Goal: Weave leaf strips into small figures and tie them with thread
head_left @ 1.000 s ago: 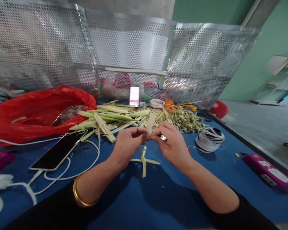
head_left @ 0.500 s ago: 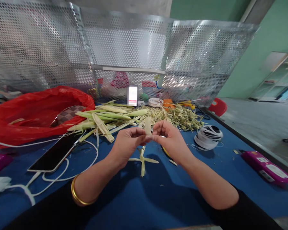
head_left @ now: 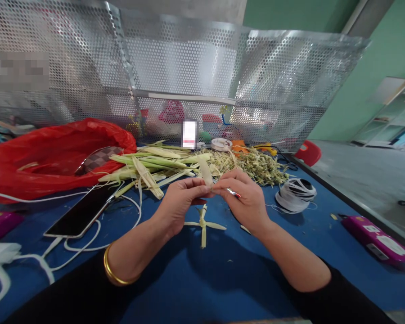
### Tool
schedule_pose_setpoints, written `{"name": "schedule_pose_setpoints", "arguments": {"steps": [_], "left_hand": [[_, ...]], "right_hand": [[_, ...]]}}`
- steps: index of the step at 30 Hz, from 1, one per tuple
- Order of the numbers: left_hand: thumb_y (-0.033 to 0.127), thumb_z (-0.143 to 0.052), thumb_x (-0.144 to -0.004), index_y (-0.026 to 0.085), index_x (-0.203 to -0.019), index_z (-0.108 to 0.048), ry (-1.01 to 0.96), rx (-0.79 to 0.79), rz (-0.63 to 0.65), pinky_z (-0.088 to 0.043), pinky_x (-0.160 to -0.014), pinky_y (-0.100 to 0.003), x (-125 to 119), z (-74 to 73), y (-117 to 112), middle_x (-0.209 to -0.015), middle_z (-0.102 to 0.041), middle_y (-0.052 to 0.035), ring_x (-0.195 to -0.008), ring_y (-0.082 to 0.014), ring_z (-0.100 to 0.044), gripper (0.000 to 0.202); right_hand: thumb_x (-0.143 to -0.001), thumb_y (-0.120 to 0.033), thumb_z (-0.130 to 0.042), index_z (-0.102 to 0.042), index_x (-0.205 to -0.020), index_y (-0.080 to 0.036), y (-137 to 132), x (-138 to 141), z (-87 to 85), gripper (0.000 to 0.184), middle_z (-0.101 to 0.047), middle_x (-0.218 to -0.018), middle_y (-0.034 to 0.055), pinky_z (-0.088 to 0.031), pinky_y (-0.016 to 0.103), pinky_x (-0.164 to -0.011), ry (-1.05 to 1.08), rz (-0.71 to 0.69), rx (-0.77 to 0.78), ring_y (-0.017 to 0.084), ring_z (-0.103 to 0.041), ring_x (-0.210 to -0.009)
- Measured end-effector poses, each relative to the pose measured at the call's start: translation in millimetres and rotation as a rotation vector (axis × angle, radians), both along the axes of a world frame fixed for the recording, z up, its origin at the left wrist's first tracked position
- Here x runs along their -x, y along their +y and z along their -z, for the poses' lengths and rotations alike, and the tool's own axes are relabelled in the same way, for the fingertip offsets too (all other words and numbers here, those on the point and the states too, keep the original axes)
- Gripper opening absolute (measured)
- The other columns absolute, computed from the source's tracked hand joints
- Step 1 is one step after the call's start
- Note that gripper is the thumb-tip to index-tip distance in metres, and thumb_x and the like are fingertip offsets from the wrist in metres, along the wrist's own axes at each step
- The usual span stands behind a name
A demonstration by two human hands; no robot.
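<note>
My left hand [head_left: 179, 202] and my right hand [head_left: 245, 200] meet above the blue table [head_left: 222, 279], fingertips pinched together on a pale leaf strip [head_left: 205, 173] that sticks up between them. A small metal tool with a red handle [head_left: 232, 192] lies along my right fingers. Just below the hands a cross-shaped woven leaf piece [head_left: 203, 223] rests on the table. Behind them lies a pile of green and pale leaf stalks [head_left: 155, 164] and shredded trimmings [head_left: 256, 166].
A red plastic bag [head_left: 54, 155] sits at the left, a phone [head_left: 84, 209] with white cables in front of it. A spool of white thread [head_left: 296, 193] and a pink case [head_left: 378, 238] lie at the right. A perforated metal screen [head_left: 189, 72] walls the back.
The leaf strip has tilted a little to the left between my fingers. My right hand has turned so the small tool shows along its fingers again.
</note>
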State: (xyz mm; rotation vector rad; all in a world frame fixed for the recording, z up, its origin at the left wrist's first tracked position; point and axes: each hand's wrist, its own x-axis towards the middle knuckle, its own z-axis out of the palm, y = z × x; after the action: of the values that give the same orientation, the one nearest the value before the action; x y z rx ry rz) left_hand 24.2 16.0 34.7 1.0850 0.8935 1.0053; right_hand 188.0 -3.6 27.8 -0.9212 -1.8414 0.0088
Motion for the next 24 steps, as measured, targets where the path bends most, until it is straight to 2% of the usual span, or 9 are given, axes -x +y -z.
{"name": "schedule_pose_setpoints", "arguments": {"steps": [4,8,12,16,24], "left_hand": [[0.026,-0.075,-0.063,0.016,-0.068,-0.067,0.011,-0.027,0.001,-0.044,-0.063,-0.021,-1.0,-0.3,-1.4,-0.068,-0.067,0.0005,-0.070,-0.0128,-0.064,0.014],[0.026,-0.074,-0.062,0.016,-0.068,-0.069,0.037,-0.071,-0.055,-0.047,-0.065,-0.023,-2.8,0.0,-3.1,-0.069,-0.067,-0.0002,-0.067,-0.0118,-0.061,0.013],[0.025,-0.076,-0.059,0.014,-0.070,-0.072,0.064,-0.106,-0.118,-0.048,-0.066,-0.025,-4.4,-0.7,-5.4,-0.068,-0.069,-0.0020,-0.066,-0.0131,-0.061,0.016],[0.027,-0.075,-0.061,0.013,-0.073,-0.072,0.100,-0.133,-0.160,-0.049,-0.066,-0.026,-5.8,-2.2,-7.8,-0.070,-0.071,-0.0040,-0.068,-0.0155,-0.064,0.018],[0.025,-0.076,-0.061,0.013,-0.072,-0.071,0.088,-0.169,-0.144,-0.048,-0.066,-0.024,-7.1,-3.3,-9.6,-0.068,-0.070,-0.0022,-0.066,-0.0135,-0.062,0.017]], "right_hand": [[-0.087,-0.017,-0.055,-0.064,-0.079,-0.023,-1.0,0.9,0.5,0.013,-0.062,-0.080,0.0029,-0.043,0.034,-0.078,-0.074,0.059,-0.007,0.018,-0.058,-0.082],[-0.087,-0.018,-0.054,-0.060,-0.076,-0.021,-1.6,1.4,-1.5,0.013,-0.061,-0.079,0.0022,-0.042,0.033,-0.077,-0.092,0.063,0.072,0.017,-0.056,-0.079],[-0.085,-0.015,-0.054,-0.057,-0.074,-0.020,-3.7,3.0,-2.3,0.012,-0.059,-0.076,0.0018,-0.041,0.031,-0.073,-0.038,0.053,0.178,0.017,-0.054,-0.076],[-0.084,-0.015,-0.054,-0.055,-0.073,-0.019,-5.5,5.4,-2.2,0.012,-0.057,-0.075,0.0022,-0.041,0.030,-0.068,0.029,0.062,0.216,0.016,-0.053,-0.073],[-0.079,-0.012,-0.056,-0.055,-0.069,-0.020,-6.2,8.0,-3.7,0.012,-0.056,-0.072,0.0012,-0.042,0.028,-0.066,0.108,0.113,0.241,0.015,-0.054,-0.069]]}}
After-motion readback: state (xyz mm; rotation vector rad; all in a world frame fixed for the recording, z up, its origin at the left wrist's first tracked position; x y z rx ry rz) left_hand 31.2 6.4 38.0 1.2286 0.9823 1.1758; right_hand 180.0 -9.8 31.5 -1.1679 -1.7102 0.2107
